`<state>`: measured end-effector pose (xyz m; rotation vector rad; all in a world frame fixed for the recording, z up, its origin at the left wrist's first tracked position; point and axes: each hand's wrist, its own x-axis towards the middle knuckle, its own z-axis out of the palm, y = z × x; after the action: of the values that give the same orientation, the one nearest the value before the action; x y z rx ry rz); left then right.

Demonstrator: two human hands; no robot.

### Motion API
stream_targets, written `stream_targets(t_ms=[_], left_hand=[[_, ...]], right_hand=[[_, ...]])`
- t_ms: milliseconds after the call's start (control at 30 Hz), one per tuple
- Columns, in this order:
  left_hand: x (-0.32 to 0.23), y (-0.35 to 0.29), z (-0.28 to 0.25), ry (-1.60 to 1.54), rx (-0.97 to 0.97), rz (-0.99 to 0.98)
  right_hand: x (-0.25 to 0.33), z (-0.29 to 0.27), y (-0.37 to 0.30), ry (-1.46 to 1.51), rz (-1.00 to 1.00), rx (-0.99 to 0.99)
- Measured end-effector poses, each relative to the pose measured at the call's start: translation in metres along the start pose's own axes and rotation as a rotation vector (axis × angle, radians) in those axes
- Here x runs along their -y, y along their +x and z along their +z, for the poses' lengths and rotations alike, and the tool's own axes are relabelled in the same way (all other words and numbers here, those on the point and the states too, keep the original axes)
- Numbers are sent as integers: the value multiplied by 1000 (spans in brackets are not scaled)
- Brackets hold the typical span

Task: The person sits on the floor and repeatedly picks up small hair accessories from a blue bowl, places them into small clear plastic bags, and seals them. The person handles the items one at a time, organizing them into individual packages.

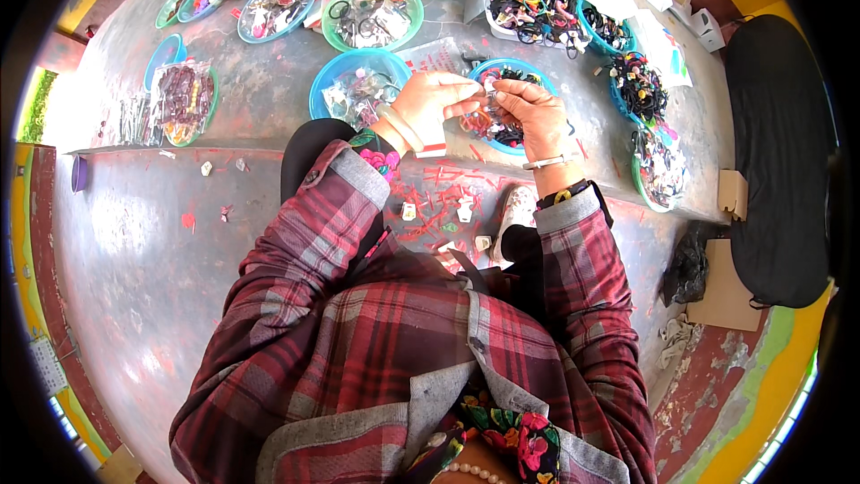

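Note:
My left hand (428,108) and my right hand (535,118) are raised close together, fingertips pinched toward each other. Between them is something small and thin that I cannot make out. A white card with a red band (432,149) shows just below my left palm; whether that hand holds it I cannot tell. Behind my right hand is a blue basket (548,81) with dark and coloured hair ties, partly hidden by my fingers. Beside my left hand stands another blue basket (315,94) filled with clear plastic packets and small pieces.
More round baskets with small goods, such as a green one (418,22), stand on the raised grey ledge (260,94). A white tub (502,29) holds black hair ties. Red scraps (430,202) litter the floor by my shoe (520,211). A long black case (779,161) stands at right.

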<state>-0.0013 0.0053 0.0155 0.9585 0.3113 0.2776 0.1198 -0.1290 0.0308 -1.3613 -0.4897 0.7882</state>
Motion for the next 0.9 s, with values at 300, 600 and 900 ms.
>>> stream_targets(t_ms=[300, 600, 900], left_hand=[[-3, 4, -8, -180, 112, -60], [-6, 3, -12, -145, 196, -43], [-5, 2, -7, -174, 89, -24]], right_hand=[[6, 1, -4, 22, -64, 58], [4, 0, -3, 33, -126, 84], [-2, -1, 0, -19, -161, 85]])
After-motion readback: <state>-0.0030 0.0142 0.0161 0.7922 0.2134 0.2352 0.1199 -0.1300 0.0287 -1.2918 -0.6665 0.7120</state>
